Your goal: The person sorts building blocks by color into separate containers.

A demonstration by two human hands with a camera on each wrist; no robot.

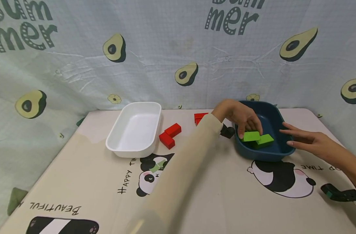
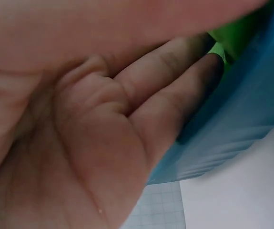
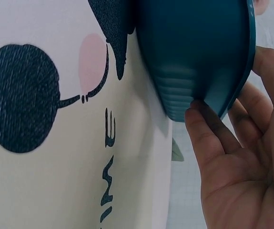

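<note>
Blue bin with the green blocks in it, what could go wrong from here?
The held green block might slip from the left hand or nudge the other green block right beside it. The blue bin could shift if the right hand, at its rim, pushes. The left sleeve might brush a red block that it partly hides.

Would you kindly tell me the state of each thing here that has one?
Left hand: pinching the upper green block
Right hand: open, at the blue container
Blue container: upright, uncovered
Upper green block: held, overlapping the lower green block
Lower green block: inside the blue container
White container: upright, uncovered
Two red blocks: lying beside the white container
</note>
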